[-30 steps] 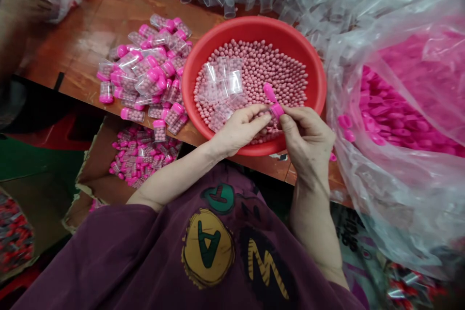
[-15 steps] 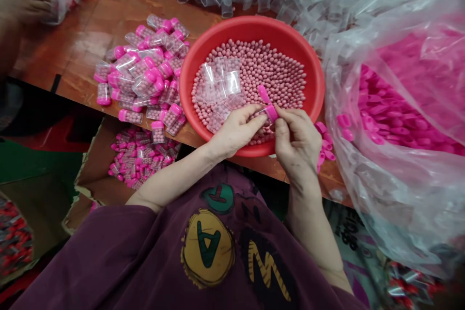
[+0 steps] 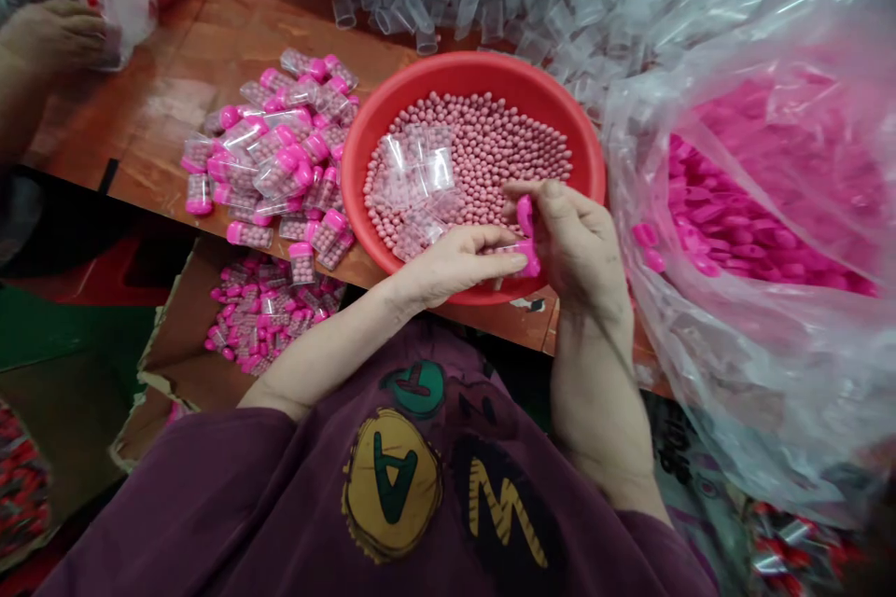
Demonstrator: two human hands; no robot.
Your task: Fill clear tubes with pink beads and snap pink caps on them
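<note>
Pink, the cap (image 3: 530, 254) sits lid-up on a clear tube (image 3: 505, 249) pinched by the left hand (image 3: 455, 266), the right hand's grip (image 3: 586, 247) unclear.

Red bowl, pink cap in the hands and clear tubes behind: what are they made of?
Red bowl: probably plastic, smooth with a soft sheen and rounded rim. Pink cap: likely plastic; even, bright colour. Clear tubes: glossy, see-through with bright glints, probably plastic, though glass isn't ruled out.

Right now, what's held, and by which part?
Left hand: clear vial, by its body beside the pink cap. Right hand: at the cap; grip can't be told.
</note>
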